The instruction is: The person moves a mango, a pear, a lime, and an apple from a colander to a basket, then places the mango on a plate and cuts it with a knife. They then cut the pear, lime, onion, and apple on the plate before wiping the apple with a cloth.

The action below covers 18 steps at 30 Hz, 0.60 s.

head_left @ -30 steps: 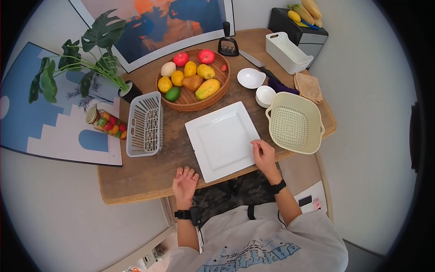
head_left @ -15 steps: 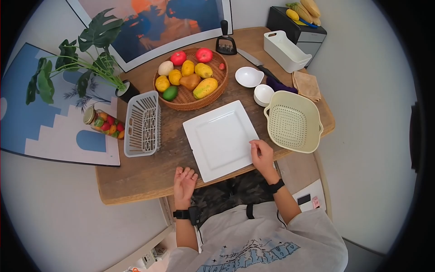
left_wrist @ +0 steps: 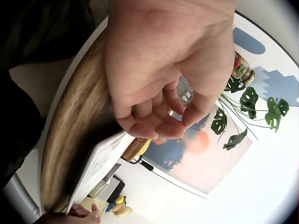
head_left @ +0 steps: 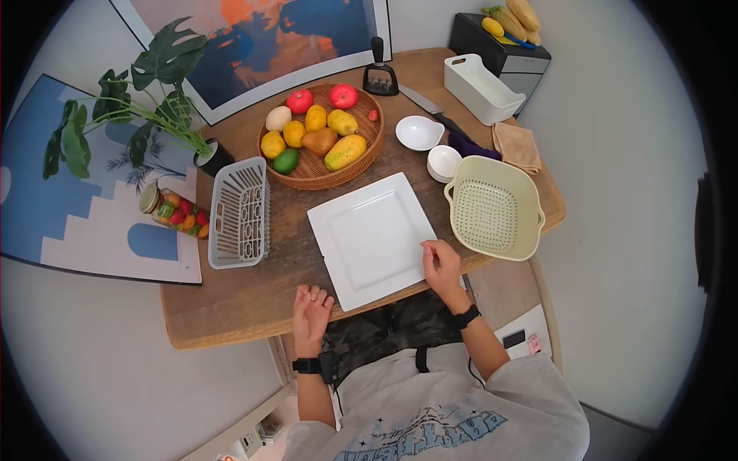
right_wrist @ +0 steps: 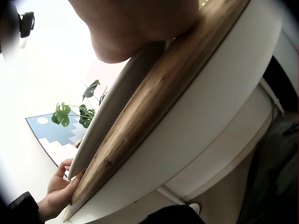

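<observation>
A square white plate (head_left: 374, 240) lies near the table's front edge, turned slightly. My left hand (head_left: 312, 313) rests at the table edge left of the plate's near corner, palm up, fingers loosely curled around nothing. In the left wrist view, air shows between the thumb and fingers of the left hand (left_wrist: 163, 79). At the plate's right rim sits my right hand (head_left: 443, 266), its fingers loosely bent and overlapping that rim. Only the underside of the right hand (right_wrist: 135, 28) shows in the right wrist view, close over the plate's edge; its fingertips are hidden there.
Left of the plate stands a grey basket (head_left: 240, 215), with a jar (head_left: 177, 212) and potted plant (head_left: 214, 157) beyond. A wicker basket (head_left: 319, 181) of fruit is behind. To the right are a cream colander (head_left: 496, 207), white bowls (head_left: 420, 134), a knife (head_left: 421, 100) and a cloth (head_left: 516, 146).
The head view has shifted slightly, so the whole scene sits a little further left. The left hand's fingers have turned slightly; the right hand stays at the plate's rim.
</observation>
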Each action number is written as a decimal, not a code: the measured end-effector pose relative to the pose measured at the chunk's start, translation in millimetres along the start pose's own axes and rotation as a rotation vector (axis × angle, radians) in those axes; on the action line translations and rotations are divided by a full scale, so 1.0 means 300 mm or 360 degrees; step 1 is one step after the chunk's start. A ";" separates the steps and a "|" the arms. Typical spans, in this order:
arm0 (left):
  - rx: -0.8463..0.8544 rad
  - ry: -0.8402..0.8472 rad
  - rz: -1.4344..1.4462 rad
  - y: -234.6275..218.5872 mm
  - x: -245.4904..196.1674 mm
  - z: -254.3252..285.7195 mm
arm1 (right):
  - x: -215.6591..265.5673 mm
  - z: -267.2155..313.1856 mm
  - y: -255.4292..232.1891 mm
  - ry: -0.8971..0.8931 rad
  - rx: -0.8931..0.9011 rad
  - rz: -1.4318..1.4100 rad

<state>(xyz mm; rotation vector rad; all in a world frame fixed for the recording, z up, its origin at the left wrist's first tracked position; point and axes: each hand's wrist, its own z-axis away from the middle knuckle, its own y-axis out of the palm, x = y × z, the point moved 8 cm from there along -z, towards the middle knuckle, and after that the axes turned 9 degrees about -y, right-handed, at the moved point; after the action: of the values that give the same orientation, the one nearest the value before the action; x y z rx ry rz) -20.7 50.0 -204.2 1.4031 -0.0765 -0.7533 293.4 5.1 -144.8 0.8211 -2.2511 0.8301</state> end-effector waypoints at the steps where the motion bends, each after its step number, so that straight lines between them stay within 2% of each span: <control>1: -0.0009 0.0001 -0.0009 0.000 -0.001 0.000 | 0.002 0.000 -0.001 -0.0005 0.0002 0.0006; 18: 0.0001 -0.0011 -0.0054 0.008 -0.001 0.000 | 0.014 -0.008 -0.001 -0.0080 -0.0005 0.0048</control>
<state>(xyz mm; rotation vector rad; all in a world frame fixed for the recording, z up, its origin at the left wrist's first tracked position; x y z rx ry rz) -20.0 50.2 -202.0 1.4054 -0.0585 -0.7863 291.7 5.0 -140.2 0.8173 -2.3134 0.8281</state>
